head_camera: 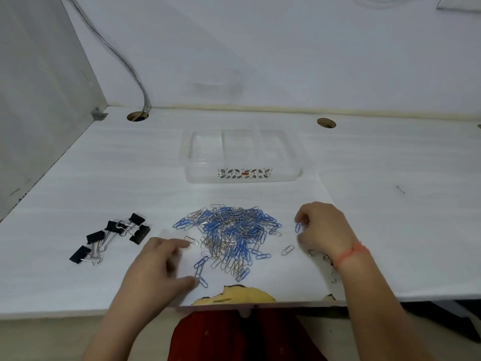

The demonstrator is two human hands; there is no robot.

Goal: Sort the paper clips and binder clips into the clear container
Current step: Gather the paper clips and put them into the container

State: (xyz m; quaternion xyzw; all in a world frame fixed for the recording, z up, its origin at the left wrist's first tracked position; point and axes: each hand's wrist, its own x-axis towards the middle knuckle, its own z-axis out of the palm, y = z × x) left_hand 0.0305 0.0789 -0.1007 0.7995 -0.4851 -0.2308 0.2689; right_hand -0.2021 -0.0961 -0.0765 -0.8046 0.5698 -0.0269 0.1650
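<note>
A heap of blue and silver paper clips [231, 235] lies in the middle of the white table. Several black binder clips [112, 235] sit to its left. Behind the heap stands the clear container [192, 162], divided into three compartments with nothing visible inside. My left hand [158, 267] rests at the heap's left edge, fingers spread, thumb touching a blue clip [201, 269]. My right hand [322, 230] is at the heap's right side, its fingertips pinched on a blue paper clip [298, 227]. A few silver clips lie under its wrist.
Two round cable holes [137, 116] [326, 123] are at the back of the table, with cables [114, 53] running down into the left one. A wall panel [39, 100] closes the left side. The front table edge is chipped [234, 295].
</note>
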